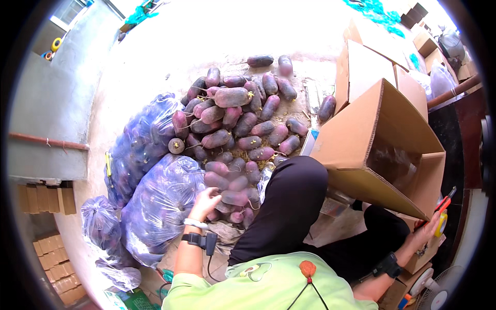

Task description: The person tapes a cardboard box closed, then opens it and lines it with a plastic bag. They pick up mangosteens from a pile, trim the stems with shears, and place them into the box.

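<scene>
My left hand is over the near edge of a heap of purple radishes, its thumb and fingers apart. A long radish lies right at the fingertips; whether they touch it I cannot tell. At the far right, my right hand is closed on an orange-handled tool with a dark tip, seemingly a utility knife. Beside that hand shows a yellow item, perhaps a tape measure. An open cardboard box stands tilted between my knee and the right hand, with clear plastic inside.
Large clear plastic bags filled with purple produce stand left of the heap. More cardboard boxes are behind the open one. Flattened cartons are stacked at lower left. A fan sits at lower right, near my right arm.
</scene>
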`<move>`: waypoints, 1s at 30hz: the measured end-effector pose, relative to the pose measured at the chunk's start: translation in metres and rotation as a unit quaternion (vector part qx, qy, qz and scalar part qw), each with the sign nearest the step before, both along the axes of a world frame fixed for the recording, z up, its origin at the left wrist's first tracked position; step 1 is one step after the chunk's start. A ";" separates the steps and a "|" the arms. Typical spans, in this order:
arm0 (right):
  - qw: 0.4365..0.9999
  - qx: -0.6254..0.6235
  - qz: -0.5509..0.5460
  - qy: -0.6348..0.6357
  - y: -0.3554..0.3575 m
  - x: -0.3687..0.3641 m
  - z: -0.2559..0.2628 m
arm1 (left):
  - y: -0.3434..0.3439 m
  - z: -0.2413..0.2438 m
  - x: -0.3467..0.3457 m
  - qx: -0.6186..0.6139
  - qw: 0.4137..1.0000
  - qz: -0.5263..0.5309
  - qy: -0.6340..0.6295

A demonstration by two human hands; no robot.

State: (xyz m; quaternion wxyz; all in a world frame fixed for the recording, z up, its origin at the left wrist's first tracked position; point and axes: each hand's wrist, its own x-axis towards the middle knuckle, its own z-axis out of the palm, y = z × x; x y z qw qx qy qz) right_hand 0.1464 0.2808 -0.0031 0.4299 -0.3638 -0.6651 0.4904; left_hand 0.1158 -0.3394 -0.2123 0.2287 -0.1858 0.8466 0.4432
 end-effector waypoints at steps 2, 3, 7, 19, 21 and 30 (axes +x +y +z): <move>1.000 0.004 -0.018 -0.002 -0.004 -0.003 0.005 | 0.013 -0.004 -0.002 -0.007 0.999 -0.007 0.032; 1.000 0.004 -0.027 -0.004 -0.005 -0.005 0.007 | 0.015 -0.005 -0.009 -0.029 0.996 -0.020 0.077; 1.000 0.013 0.018 -0.005 -0.001 -0.001 0.010 | 0.009 -0.029 -0.065 -0.073 0.963 -0.035 0.258; 0.992 0.045 -0.062 -0.099 -0.012 -0.001 0.019 | -0.042 -0.063 -0.159 -0.395 0.911 0.011 0.117; 0.993 0.040 -0.070 -0.081 -0.013 -0.005 0.018 | -0.049 -0.071 -0.155 -0.353 0.927 0.023 0.127; 0.997 0.030 -0.046 -0.047 -0.009 -0.004 0.013 | -0.009 -0.043 -0.120 -0.305 0.892 -0.250 0.221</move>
